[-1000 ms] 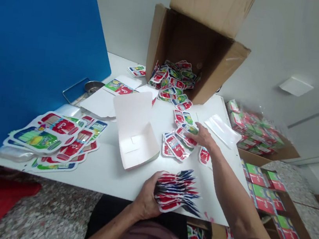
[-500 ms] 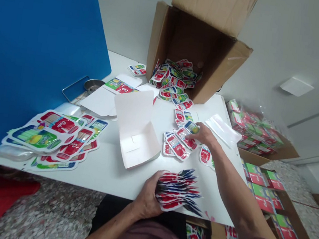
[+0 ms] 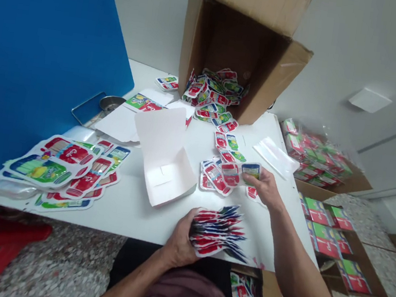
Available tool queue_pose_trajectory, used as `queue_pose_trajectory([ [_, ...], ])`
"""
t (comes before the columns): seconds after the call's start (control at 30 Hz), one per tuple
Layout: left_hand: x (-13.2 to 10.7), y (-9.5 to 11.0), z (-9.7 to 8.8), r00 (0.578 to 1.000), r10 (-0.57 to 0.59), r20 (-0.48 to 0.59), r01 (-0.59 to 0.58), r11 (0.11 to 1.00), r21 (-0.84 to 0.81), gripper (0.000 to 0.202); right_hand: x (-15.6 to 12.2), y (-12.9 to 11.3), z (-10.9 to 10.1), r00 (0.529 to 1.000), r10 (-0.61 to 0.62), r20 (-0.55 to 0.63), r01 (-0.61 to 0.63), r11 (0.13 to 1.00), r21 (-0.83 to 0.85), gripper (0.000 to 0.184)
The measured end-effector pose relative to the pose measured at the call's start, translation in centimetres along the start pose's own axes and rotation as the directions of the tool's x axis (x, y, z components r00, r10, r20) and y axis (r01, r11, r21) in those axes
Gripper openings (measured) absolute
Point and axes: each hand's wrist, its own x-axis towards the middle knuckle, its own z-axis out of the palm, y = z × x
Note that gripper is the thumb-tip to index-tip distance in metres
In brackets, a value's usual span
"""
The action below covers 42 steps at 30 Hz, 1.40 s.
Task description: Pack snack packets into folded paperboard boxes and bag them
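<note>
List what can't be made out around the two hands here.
- Head view: how many packets are in the fanned stack; they overlap, and the left hand covers their ends.
- Print on the packet in the right hand: too small.
- Cardboard box top flap: cut off by the upper edge.

No word, brand or number can be read. The small packets (image 3: 216,176) on the desk (image 3: 130,208) in front of the cardboard box (image 3: 230,45) bear a white curly mark on red, too blurred to spell out. So do the larger cards (image 3: 67,162) left of the box. The fanned stack (image 3: 218,230), farther out in front of the box, shows only coloured edges.
</note>
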Motion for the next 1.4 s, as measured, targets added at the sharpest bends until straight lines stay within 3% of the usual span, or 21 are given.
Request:
queue_pose_trajectory([
  [0.2, 0.0, -0.4, 0.2, 1.0, 0.012, -0.017, -0.012, 1.0, 0.0, 0.078, -2.8, 1.7, 2.7, 1.0, -0.011, -0.025, 0.016, 0.978, 0.206, 0.025],
  [0.5, -0.2, -1.2, 0.3, 0.998, 0.051, -0.026, -0.05, 0.998, 0.04, 0.083, -4.6, 2.0, 5.6, 0.981, -0.009, 0.192, -0.056, 0.942, 0.33, 0.012],
  [0.63, 0.1, -1.1, -0.1, 0.976, 0.217, -0.028, -0.204, 0.95, 0.236, 0.079, -5.3, 2.9, 6.1, 0.968, 0.013, 0.249, -0.112, 0.915, 0.388, 0.01],
  [0.73, 0.3, -1.2, -0.3, 0.914, 0.403, -0.039, -0.342, 0.821, 0.458, 0.077, -5.9, 3.8, 6.3, 0.968, 0.072, 0.239, -0.171, 0.889, 0.424, 0.014],
  [0.8, 0.4, -1.4, -0.4, 0.896, 0.444, -0.025, -0.364, 0.765, 0.532, 0.076, -6.2, 4.2, 6.3, 0.962, 0.096, 0.255, -0.202, 0.881, 0.429, 0.015],
  [1.0, 0.2, -2.0, -0.5, 0.923, 0.384, -0.002, -0.343, 0.828, 0.442, 0.084, -7.0, 4.2, 6.3, 0.95, 0.125, 0.287, -0.248, 0.859, 0.448, 0.021],
  [1.1, -0.2, -2.5, -0.3, 0.948, 0.316, -0.03, -0.293, 0.908, 0.299, 0.094, -8.2, 3.6, 6.5, 0.948, 0.173, 0.268, -0.29, 0.817, 0.498, 0.046],
  [1.27, -0.8, -3.2, 0.2, 0.99, 0.105, -0.093, -0.096, 0.991, 0.098, 0.141, -10.1, 3.2, 6.0, 0.951, 0.223, 0.216, -0.298, 0.851, 0.432, 0.08],
  [1.33, -0.8, -3.0, 0.2, 0.995, 0.056, -0.084, -0.05, 0.996, 0.075, 0.138, -9.7, 3.1, 5.3, 0.946, 0.242, 0.214, -0.303, 0.896, 0.324, 0.084],
  [1.4, -0.6, -2.5, 0.0, 0.997, 0.053, -0.056, -0.047, 0.995, 0.09, 0.119, -7.9, 2.6, 4.3, 0.978, 0.184, 0.095, -0.199, 0.963, 0.184, 0.075],
])
